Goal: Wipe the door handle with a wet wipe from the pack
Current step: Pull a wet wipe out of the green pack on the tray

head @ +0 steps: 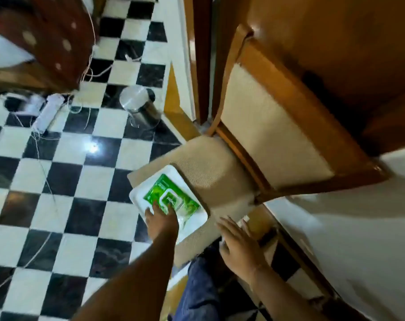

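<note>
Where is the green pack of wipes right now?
In the head view, the green wipes pack lies on a white tray on the chair seat, low and centre, with the left hand touching its near end.

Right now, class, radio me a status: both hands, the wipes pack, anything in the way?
Left hand fingers on the wipes pack, grip unclear. Right hand open, empty. Pack on white tray on chair seat. Nothing blocking the pack.

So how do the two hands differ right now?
The left hand has its fingertips on the green wet wipe pack in the white tray; the right hand hovers beside the chair seat, touching nothing visible. The left hand's fingers are bent, the right hand's spread flat. Both are bare.
</note>
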Tool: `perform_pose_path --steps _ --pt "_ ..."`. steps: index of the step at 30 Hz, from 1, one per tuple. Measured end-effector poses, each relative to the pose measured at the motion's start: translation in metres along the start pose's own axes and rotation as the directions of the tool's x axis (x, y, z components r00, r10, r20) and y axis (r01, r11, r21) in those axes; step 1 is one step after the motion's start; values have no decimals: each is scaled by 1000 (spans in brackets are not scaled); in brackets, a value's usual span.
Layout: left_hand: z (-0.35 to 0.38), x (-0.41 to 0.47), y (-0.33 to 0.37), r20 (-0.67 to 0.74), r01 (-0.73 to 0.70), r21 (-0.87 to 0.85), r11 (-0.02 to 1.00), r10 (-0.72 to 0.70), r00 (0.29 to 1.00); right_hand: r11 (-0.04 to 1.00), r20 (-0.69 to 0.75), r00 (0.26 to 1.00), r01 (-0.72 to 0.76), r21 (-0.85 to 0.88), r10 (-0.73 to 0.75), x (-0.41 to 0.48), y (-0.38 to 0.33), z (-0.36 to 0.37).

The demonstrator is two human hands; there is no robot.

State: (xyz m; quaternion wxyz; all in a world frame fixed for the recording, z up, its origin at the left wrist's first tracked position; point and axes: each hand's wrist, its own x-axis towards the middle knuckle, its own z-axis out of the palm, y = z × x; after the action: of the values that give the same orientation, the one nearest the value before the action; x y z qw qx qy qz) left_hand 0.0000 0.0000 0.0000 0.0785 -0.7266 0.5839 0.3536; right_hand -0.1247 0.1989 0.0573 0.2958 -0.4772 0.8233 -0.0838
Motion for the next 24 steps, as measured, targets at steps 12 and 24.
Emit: perform_pose_path --steps 12,24 --pt "51 76 12 -19 -155 149 977 160 987 987 430 902 109 -118 -49 136 -45 68" --pt "32 70 -45 -126 -184 -1 983 183 975 997 108 993 -32 -77 40 159 -48 85"
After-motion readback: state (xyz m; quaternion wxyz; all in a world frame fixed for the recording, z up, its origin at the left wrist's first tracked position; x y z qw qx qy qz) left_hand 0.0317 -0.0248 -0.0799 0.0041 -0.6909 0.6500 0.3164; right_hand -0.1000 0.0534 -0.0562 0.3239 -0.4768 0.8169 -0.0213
